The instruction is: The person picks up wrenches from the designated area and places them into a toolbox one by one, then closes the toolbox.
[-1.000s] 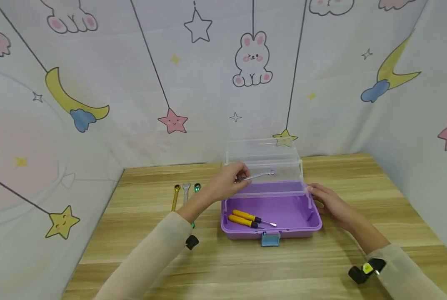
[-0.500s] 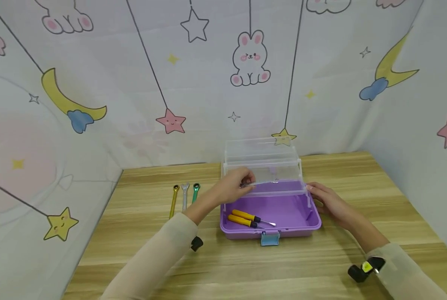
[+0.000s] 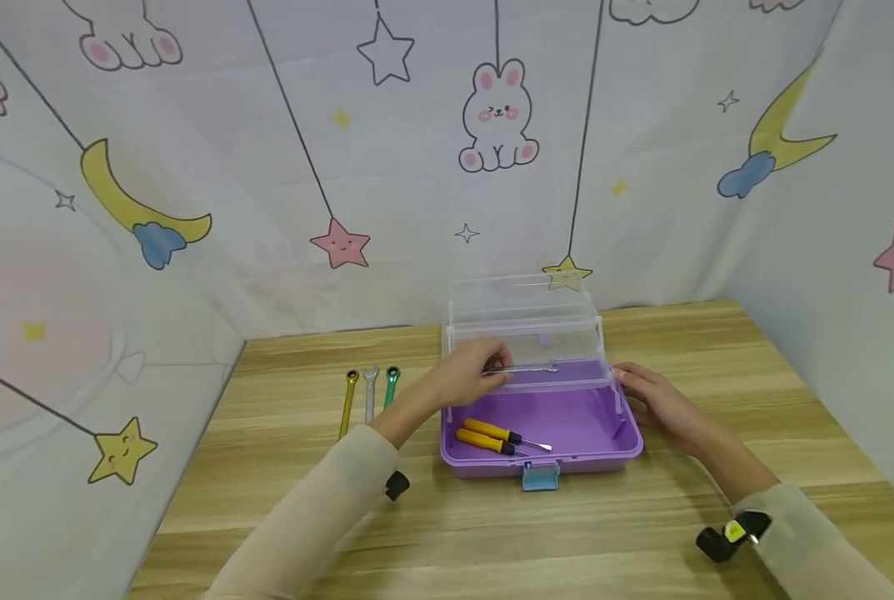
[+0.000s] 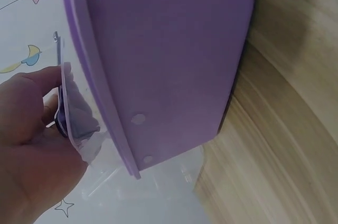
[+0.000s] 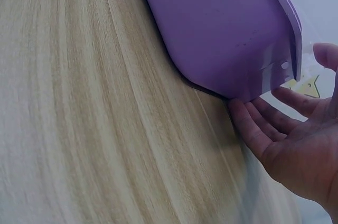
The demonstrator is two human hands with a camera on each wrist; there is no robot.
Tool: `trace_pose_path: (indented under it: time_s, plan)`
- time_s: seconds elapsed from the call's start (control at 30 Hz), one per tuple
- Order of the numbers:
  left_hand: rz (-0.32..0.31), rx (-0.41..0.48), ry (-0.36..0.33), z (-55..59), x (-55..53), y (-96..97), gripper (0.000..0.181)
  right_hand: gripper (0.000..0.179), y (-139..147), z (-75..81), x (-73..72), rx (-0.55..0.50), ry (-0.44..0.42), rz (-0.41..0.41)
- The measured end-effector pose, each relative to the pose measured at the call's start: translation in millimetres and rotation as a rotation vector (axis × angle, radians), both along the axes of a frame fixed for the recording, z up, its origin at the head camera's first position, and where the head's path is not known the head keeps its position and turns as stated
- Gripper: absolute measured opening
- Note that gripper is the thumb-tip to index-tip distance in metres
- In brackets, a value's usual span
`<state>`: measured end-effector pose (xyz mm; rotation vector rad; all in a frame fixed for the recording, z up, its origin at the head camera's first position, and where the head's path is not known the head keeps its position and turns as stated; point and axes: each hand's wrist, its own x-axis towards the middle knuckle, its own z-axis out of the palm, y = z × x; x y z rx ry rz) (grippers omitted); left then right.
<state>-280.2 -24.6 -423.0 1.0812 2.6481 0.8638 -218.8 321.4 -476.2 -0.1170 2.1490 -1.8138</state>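
Observation:
My left hand (image 3: 467,371) pinches one end of a silver wrench (image 3: 532,367), which lies level in the lower clear tray (image 3: 581,343) of an opened purple toolbox (image 3: 574,417). In the left wrist view, the thumb and fingers of that hand (image 4: 24,129) curl in at the tray's end, and clear plastic partly covers the wrench's held end. My right hand (image 3: 660,410) rests against the toolbox's right end. Its fingertips touch the back corner in the right wrist view, fingers mostly extended. Two yellow-handled screwdrivers (image 3: 491,431) (image 3: 484,442) lie inside the purple base.
Left of the toolbox, a gold wrench (image 3: 348,404), a silver wrench (image 3: 370,396) and a green wrench (image 3: 392,383) lie side by side on the wooden table (image 3: 491,542). A blue latch (image 3: 540,477) hangs at the toolbox front. Patterned cloth (image 3: 417,167) stands behind.
My left hand has lowered slightly and moved right, bringing the wrench from a tilted pose above the tray to level in it. My right hand has stayed at the toolbox's end.

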Motion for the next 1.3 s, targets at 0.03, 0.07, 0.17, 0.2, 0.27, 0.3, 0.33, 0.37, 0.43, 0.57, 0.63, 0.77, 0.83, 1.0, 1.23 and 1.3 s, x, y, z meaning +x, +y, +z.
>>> trace_pose_path:
  time_s: [0.03,0.07,0.17,0.2,0.27,0.3,0.33,0.37,0.43,0.57,0.63,0.77,0.83,1.0,1.23,1.3]
  plan:
    - [-0.002,-0.004,-0.008,0.5,-0.3,0.2,0.009,0.061,0,0.0,-0.2,0.002,0.0,-0.001]
    - [-0.005,-0.006,-0.017,1.0,-0.8,0.5,0.009,0.062,0,-0.1,-0.4,0.004,0.0,-0.002]
    - [-0.013,-0.012,-0.05,3.2,-1.3,1.1,0.008,0.062,1,-0.5,-0.9,0.004,0.0,-0.002]
    - [-0.013,-0.014,-0.058,3.6,-1.6,1.3,0.008,0.062,1,-0.7,-1.1,0.004,0.0,-0.002]
    - [-0.011,-0.015,-0.078,4.5,-2.1,1.6,0.008,0.062,1,-1.3,-1.3,0.0,-0.001,-0.002]
    - [-0.009,-0.017,-0.084,5.0,-2.3,1.8,0.008,0.062,1,-1.4,-1.3,-0.002,-0.001,-0.003]
    - [-0.008,-0.018,-0.09,5.5,-2.4,2.0,0.008,0.062,1,-1.4,-1.3,-0.003,0.0,-0.003]
    - [-0.007,-0.02,-0.094,5.9,-2.5,2.1,0.008,0.062,1,-1.2,-1.2,-0.004,-0.001,-0.004]
    - [-0.011,-0.02,-0.105,6.9,-3.1,2.5,0.007,0.062,1,-0.7,-0.9,-0.004,-0.001,-0.006]
    - [-0.028,-0.024,-0.129,9.8,-3.5,2.9,0.008,0.063,2,-0.1,-0.2,0.002,0.001,-0.008]
    - [-0.037,-0.023,-0.139,10.9,-3.6,2.7,0.008,0.063,2,-0.4,-0.1,0.007,0.002,-0.008]
    - [-0.044,-0.033,-0.138,11.5,-3.5,2.0,0.007,0.063,1,-1.3,0.3,0.004,0.0,-0.007]
    - [-0.043,-0.039,-0.131,11.0,-3.3,1.6,0.008,0.063,0,-1.5,0.7,0.001,0.0,-0.009]
    - [-0.03,-0.033,-0.118,9.4,-2.3,-0.2,0.009,0.063,-1,-1.9,1.0,-0.001,-0.001,-0.025]
    - [-0.021,0.032,-0.079,12.7,0.8,-8.0,0.02,0.06,-2,-3.1,0.2,-0.007,0.0,-0.017]
    - [-0.035,0.062,-0.056,16.1,0.9,-12.2,0.024,0.056,-1,-3.9,0.2,-0.012,0.0,-0.023]
